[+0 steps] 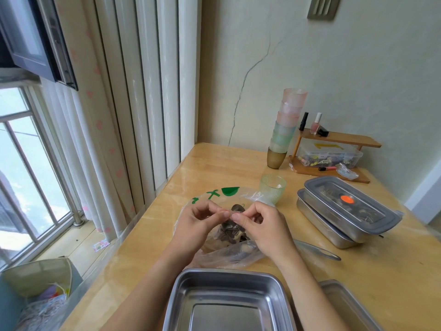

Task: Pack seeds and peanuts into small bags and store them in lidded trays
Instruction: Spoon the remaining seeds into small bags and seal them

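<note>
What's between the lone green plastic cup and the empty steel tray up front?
Head view: left hand and right hand pinching a small clear seed bag over a printed plastic bag.

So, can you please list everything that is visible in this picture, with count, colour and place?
small bag: one, clear with dark seeds, held over the big bag
big bag: one, clear with green print, table centre
open tray: one, steel, near edge
second tray: one, steel, bottom right, cut off
lidded trays: two, steel, grey lid, stacked at right
green cup: one, behind the big bag
cup stack: one, pink, green, brown, by the wall
shelf: one, wooden, far right
bottles: two, black and pink, on the shelf
clear box: one, under the shelf
table: one, light wood
left hand: pinches the small bag's top
right hand: pinches it too
</note>
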